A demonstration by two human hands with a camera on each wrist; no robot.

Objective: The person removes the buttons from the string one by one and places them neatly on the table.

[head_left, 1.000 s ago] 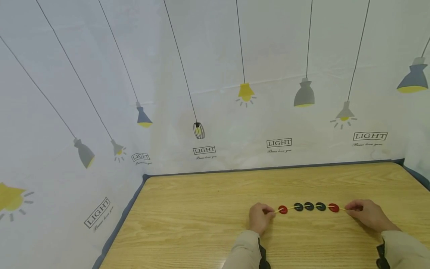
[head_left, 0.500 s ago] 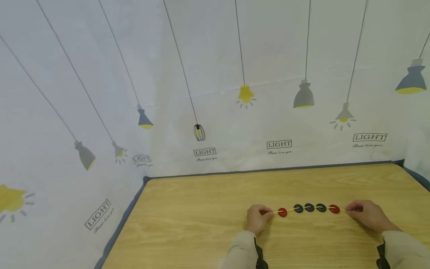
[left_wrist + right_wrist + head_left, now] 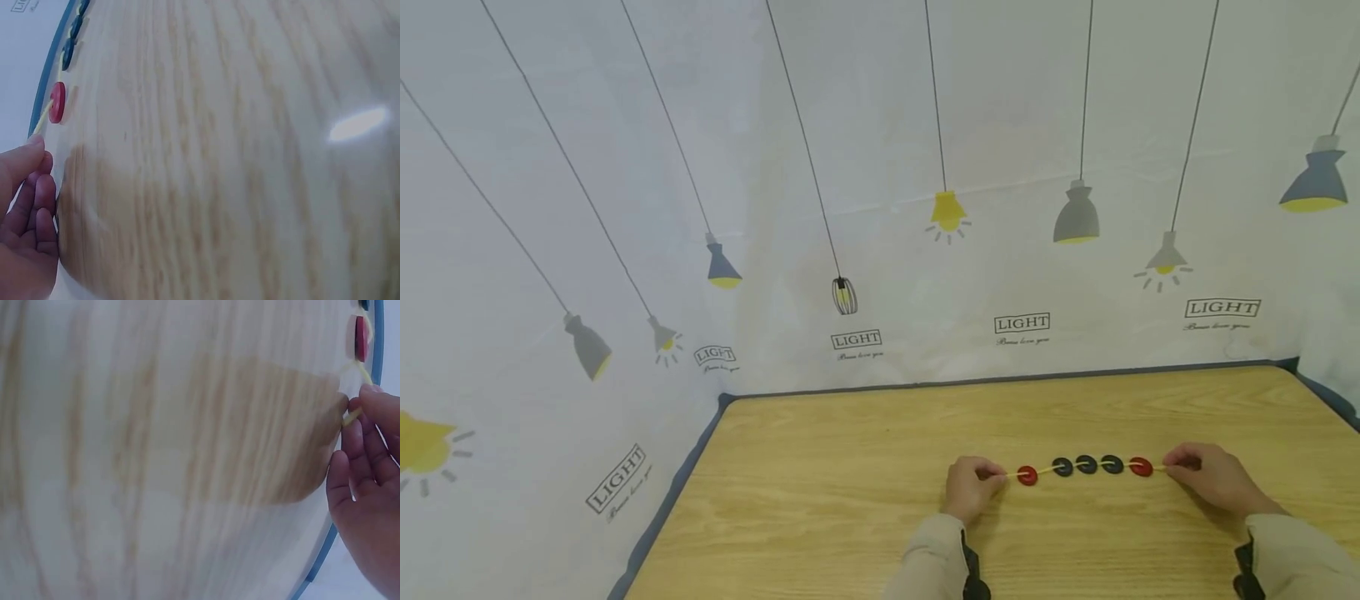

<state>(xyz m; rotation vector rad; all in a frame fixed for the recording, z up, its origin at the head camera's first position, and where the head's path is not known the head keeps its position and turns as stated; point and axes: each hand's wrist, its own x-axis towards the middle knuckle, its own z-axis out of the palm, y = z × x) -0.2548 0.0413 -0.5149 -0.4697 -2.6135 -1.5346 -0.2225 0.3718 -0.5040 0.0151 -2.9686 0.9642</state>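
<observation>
Five discs are strung on yellow cord between both hands.

Below the red button our left grip pinches the cord; above that button we see dark buttons.

Within the pinch of the left hand, the string is hidden; the left wrist view cuts that hand at eight o'clock and a dark button at eleven. The right wrist view cuts the right hand between three and four o'clock; the table looks blurred there. In the head view, the right sleeve runs off at four, and the wall script is too small to read.
</observation>
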